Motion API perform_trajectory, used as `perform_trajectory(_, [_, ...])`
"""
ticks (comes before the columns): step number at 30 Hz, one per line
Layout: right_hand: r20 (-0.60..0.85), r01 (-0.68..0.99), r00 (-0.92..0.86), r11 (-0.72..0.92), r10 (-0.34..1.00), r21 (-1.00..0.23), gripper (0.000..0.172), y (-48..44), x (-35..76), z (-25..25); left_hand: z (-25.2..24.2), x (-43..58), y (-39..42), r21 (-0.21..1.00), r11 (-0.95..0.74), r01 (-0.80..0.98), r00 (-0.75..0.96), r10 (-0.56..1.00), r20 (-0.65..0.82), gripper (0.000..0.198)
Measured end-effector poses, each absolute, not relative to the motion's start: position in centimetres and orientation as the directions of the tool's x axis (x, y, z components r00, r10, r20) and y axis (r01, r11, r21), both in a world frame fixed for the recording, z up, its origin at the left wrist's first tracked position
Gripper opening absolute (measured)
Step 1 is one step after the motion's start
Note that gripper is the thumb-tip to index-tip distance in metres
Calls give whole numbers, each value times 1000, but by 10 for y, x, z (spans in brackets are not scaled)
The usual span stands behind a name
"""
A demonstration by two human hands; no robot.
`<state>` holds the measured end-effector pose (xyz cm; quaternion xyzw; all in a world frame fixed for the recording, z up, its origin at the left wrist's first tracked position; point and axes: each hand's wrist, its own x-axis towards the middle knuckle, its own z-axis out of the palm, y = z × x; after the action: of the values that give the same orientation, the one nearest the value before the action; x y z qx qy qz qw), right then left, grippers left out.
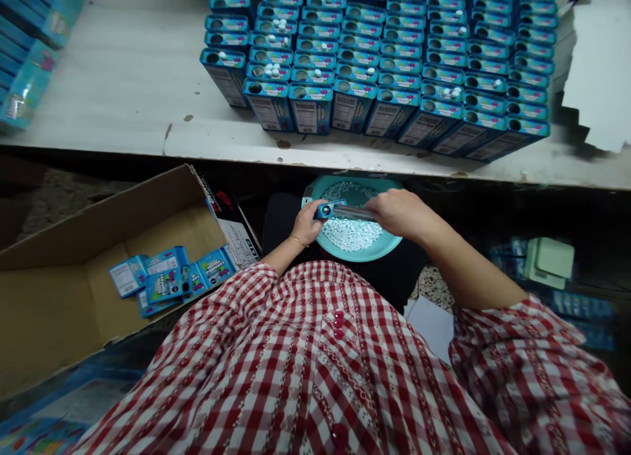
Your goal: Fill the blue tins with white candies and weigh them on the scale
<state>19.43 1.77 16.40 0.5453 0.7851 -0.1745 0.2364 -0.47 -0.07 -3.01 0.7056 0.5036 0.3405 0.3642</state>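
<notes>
A teal bowl [389, 243] of small white candies [348, 233] rests on my lap below the table edge. My left hand [306, 223] is closed around a small blue box [324, 210], held over the bowl. My right hand [400, 212] is closed on a clear tube [352, 212] whose end meets the box's opening. Both wrists come out of red checked sleeves.
On the white table [133, 93] stand several rows of upright blue boxes [384, 54] with round holes on top, some with white candies lying on them. A cardboard carton [64, 277] at my left holds several blue boxes [167, 279]. Flat white cardboard [599, 67] lies at the right.
</notes>
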Motion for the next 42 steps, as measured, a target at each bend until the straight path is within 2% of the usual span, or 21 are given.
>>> perform_trajectory(4, [-483,965,-259,209,836,-156,34,13,241,112,-31,-14,-4,902,-189,388,203,972,116,40])
perform_trajectory(5, [-487,972,-228,173,843,-157,35,12,246,91,-31,-15,-5,907,-186,377,196,973,119,40])
perform_trajectory(7, [-506,992,-126,113,853,-56,36,9,246,45,-31,-19,-6,913,-186,364,188,974,124,40])
perform_trajectory(9, [-553,988,-106,152,826,37,38,4,233,6,-30,-21,-6,912,-188,365,184,975,127,39])
perform_trajectory(11, [-600,971,-158,234,784,50,40,-4,217,-21,-30,-22,-6,907,-191,374,176,975,132,38])
perform_trajectory(14, [-652,947,-266,318,710,-40,37,-15,203,-39,-29,-23,-6,906,-203,371,169,974,149,39])
perform_trajectory(17, [-691,935,-321,335,648,-120,37,-19,208,-42,-30,-23,-6,908,-200,369,167,975,147,39])
perform_trajectory(22, [-704,947,-315,263,636,-186,46,-11,235,-37,-32,-25,-4,908,-200,367,166,975,148,40])
perform_trajectory(25, [-670,937,-348,221,656,-270,46,-5,250,-18,-32,-24,-3,908,-201,369,166,975,148,39])
perform_trajectory(29, [-588,899,-365,109,722,-424,40,-1,261,31,-28,-20,-3,910,-185,372,162,978,133,38])
perform_trajectory(33, [-520,865,-398,119,756,-488,37,4,256,87,-27,-15,-2,908,-173,381,166,979,117,38])
perform_trajectory(36, [-512,890,-410,209,755,-406,33,11,237,117,-28,-11,-2,894,-163,417,172,980,98,39])
perform_trajectory(42, [-572,938,-303,345,762,-37,32,20,184,149,-26,-4,-2,848,-213,486,247,964,100,44])
